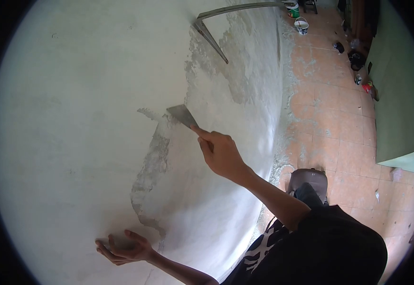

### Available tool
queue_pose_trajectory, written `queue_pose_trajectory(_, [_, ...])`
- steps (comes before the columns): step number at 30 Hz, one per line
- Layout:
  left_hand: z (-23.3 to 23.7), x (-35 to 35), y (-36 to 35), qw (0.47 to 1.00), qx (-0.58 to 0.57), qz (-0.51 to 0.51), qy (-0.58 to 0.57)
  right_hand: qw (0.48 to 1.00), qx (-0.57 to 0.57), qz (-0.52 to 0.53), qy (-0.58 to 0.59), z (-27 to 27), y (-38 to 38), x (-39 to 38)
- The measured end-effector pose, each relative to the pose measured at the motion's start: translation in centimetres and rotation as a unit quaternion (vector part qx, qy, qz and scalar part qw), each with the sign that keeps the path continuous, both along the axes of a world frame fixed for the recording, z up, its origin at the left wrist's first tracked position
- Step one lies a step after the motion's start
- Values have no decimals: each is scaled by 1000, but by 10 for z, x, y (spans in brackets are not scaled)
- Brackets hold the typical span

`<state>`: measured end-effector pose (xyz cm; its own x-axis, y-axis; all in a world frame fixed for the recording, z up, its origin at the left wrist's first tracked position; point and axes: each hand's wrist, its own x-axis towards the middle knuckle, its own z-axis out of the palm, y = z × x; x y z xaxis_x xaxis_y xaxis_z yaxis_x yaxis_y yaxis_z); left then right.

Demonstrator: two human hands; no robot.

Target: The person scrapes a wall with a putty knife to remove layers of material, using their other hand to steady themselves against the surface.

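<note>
A scraper [183, 115] with a flat, wide metal blade is held in my right hand [221, 153], one finger stretched along it. Its blade edge lies at the pale wall [83, 118], by the top of a rough grey strip [157, 151] where the surface coat is gone. Lower left, my left hand [126, 248] is beside the wall with its fingers apart and slightly curved, near the bottom end of the grey strip.
A metal bracket [211, 42] juts from the wall above the scraper. White crumbs and dust lie along the wall's foot on the orange tiled floor [342, 114]. Buckets [301, 26] stand at the far end. A brown seat [306, 178] is close to my legs; a green panel [401, 95] stands right.
</note>
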<state>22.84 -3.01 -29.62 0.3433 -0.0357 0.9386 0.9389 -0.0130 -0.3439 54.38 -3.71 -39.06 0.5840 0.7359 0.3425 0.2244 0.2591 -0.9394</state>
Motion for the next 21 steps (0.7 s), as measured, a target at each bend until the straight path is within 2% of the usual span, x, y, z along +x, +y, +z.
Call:
queue_pose_trajectory(2, [1, -3, -2, 1000, 0, 4, 0, 999, 14, -23, -36, -12, -7, -14])
queue_pose_trajectory(9, [-2, 0, 0, 1000, 0, 12, -8, 999, -27, 28, 1, -11, -22, -7])
queue_pose_trajectory(11, [-2, 1, 1, 1000, 5, 8, -10, 1000, -10, 3, -4, -20, -22, -27])
queue_pose_trajectory(15, [-1, 1, -1, 1000, 0, 11, 7, 1000, -3, -29, -12, -15, -5, -15])
queue_pose_trajectory(21, [-2, 1, 0, 1000, 1, 13, 2, 1000, 11, -18, -13, -17, -8, -16])
